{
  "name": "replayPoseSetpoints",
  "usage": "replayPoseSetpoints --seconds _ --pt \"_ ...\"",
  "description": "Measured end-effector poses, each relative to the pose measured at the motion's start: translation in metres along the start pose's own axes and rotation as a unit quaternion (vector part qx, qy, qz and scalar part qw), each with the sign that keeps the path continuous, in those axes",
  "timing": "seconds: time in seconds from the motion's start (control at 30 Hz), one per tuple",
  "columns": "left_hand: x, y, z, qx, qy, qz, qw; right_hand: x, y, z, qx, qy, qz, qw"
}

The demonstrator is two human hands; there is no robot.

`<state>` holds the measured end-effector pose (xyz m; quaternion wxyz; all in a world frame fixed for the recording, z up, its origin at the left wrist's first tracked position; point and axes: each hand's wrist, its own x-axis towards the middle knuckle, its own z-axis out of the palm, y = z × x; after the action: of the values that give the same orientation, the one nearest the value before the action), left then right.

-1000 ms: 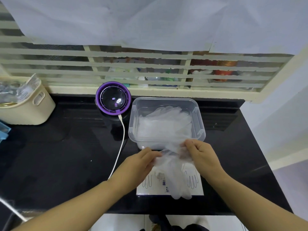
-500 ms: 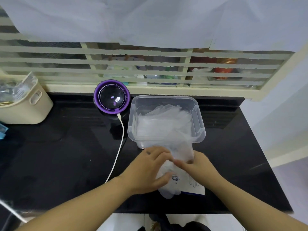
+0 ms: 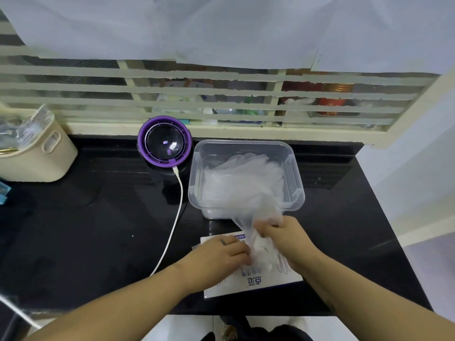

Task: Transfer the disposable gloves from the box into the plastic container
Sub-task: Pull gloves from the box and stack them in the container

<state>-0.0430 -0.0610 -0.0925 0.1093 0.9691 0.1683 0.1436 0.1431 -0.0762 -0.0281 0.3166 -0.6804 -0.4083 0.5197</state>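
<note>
**A:** What have I got nearest me?

**B:** The box [image 3: 256, 279] lies flat on the black table [image 3: 86, 230], close to the front edge. My left hand [image 3: 221, 254] rests on its top, fingers curled against the film at the opening; I can't tell whether they pinch it or only pin the box. My right hand [image 3: 285, 236] is clenched on a bunch of disposable gloves [image 3: 256, 222] just above the box.

**A:** Where does that bunch go?

**B:** It runs up from the box, through my right hand, and drapes over the near rim of the plastic container [image 3: 246, 175] into the pile already inside. So the task's things are split: some settled in the container, one bunch bridging, and probably more in the box, though I can't see in.

**A:** How do I do this pull well?

**B:** I'd keep the left hand pressing the box down so it doesn't ride up with the film. I'd draw the bunch slowly upward and away, since thin film clings and tears. I'd lift it clear of the rim before letting go, or the tail will likely hang outside.

**A:** Anything further back to mind?

**B:** The white cable [image 3: 176, 212] runs just left of the box up to the purple device [image 3: 164, 145]. The beige basket [image 3: 37, 156] sits well apart at far left.
</note>
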Motion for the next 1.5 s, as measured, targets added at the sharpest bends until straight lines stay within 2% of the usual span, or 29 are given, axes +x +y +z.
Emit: replayPoseSetpoints --seconds 0.13,0.27,0.33,0.43,0.5,0.57,0.6,0.67,0.7,0.8,0.9,0.97,1.07,1.13,1.23,1.3,1.43,1.5 --pt "-0.004 0.000 -0.001 -0.014 -0.011 -0.007 1.000 -0.016 -0.032 -0.009 0.036 -0.036 -0.047 0.998" --pt "-0.001 0.004 -0.016 0.009 -0.013 -0.046 0.999 -0.023 -0.077 -0.024 -0.038 -0.002 -0.135 0.990" --pt "0.000 0.003 -0.035 -0.022 0.026 -0.083 0.996 -0.019 -0.095 -0.033 -0.054 0.026 -0.159 0.986" --pt "0.011 -0.002 -0.082 -0.087 0.154 -0.177 0.968 -0.014 -0.117 -0.044 -0.115 0.058 -0.203 0.971" --pt "0.025 -0.008 -0.118 -0.157 0.253 -0.268 0.916 -0.010 -0.128 -0.051 -0.176 0.071 -0.265 0.945" --pt "0.046 -0.011 -0.151 -0.305 0.293 -0.338 0.841 -0.006 -0.138 -0.054 -0.281 0.070 -0.329 0.899" --pt "0.055 -0.014 -0.163 -0.420 0.277 -0.359 0.786 -0.003 -0.141 -0.055 -0.351 0.078 -0.368 0.857" --pt "0.070 -0.016 -0.183 -0.627 0.204 -0.359 0.660 0.006 -0.143 -0.056 -0.483 0.113 -0.440 0.749" --pt "0.075 -0.016 -0.188 -0.677 0.171 -0.340 0.629 0.010 -0.141 -0.056 -0.530 0.121 -0.450 0.708" --pt "0.086 -0.019 -0.187 -0.703 0.166 -0.359 0.591 0.020 -0.134 -0.052 -0.611 0.140 -0.452 0.635" --pt "0.098 -0.029 -0.167 -0.672 0.203 -0.425 0.572 0.020 -0.132 -0.049 -0.665 0.093 -0.424 0.608" --pt "0.102 -0.037 -0.155 -0.649 0.230 -0.456 0.564 0.019 -0.131 -0.054 -0.698 0.035 -0.359 0.619" --pt "0.102 -0.049 -0.148 -0.616 0.250 -0.489 0.565 0.018 -0.136 -0.068 -0.702 -0.015 -0.251 0.666" --pt "0.100 -0.060 -0.144 -0.597 0.243 -0.509 0.571 0.017 -0.144 -0.078 -0.679 -0.010 -0.236 0.695" --pt "0.097 -0.074 -0.140 -0.587 0.223 -0.527 0.573 0.014 -0.160 -0.084 -0.661 -0.005 -0.243 0.710" --pt "0.098 -0.082 -0.137 -0.585 0.208 -0.536 0.572 0.014 -0.167 -0.076 -0.638 0.016 -0.286 0.715" --pt "0.101 -0.089 -0.137 -0.590 0.171 -0.546 0.570 0.021 -0.167 -0.056 -0.520 0.144 -0.469 0.700" --pt "0.103 -0.091 -0.139 -0.600 0.150 -0.557 0.554 0.028 -0.165 -0.049 -0.463 0.159 -0.530 0.692"
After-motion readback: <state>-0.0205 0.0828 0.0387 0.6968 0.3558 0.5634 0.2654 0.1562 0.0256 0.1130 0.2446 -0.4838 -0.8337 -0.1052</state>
